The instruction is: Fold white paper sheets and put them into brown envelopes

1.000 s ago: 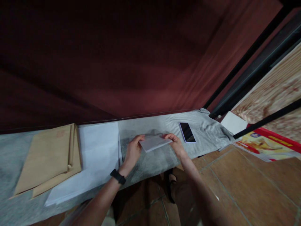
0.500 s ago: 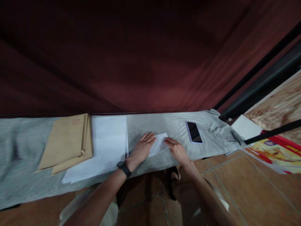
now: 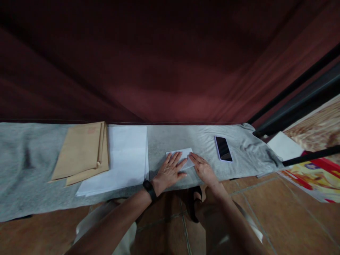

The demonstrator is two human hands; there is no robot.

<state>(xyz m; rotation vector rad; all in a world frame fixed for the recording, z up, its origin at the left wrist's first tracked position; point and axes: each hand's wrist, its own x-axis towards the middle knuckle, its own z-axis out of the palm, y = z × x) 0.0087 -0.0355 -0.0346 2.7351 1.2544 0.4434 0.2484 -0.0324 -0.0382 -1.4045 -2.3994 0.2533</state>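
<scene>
A small folded piece of white paper (image 3: 187, 151) lies on the grey cloth. My left hand (image 3: 170, 171), with a black watch on its wrist, rests flat across the paper's left part, fingers spread, hiding much of it. On the paper's right edge lie the fingertips of my right hand (image 3: 204, 170), its fingers stretched out and held close together. The thumb of that hand is not clearly visible.
Large white sheets (image 3: 127, 156) lie left of my hands, partly under brown envelopes (image 3: 79, 150). A phone (image 3: 223, 148) in a purple case is at right. Behind hangs a dark red curtain (image 3: 164, 78). Black bars (image 3: 294, 85) and a colourful box (image 3: 316, 175) stand farther right.
My left hand has moved from the paper's left edge onto it, its fingers now spread. The paper shows less height. My right hand stays at its right edge. The view has shifted slightly.
</scene>
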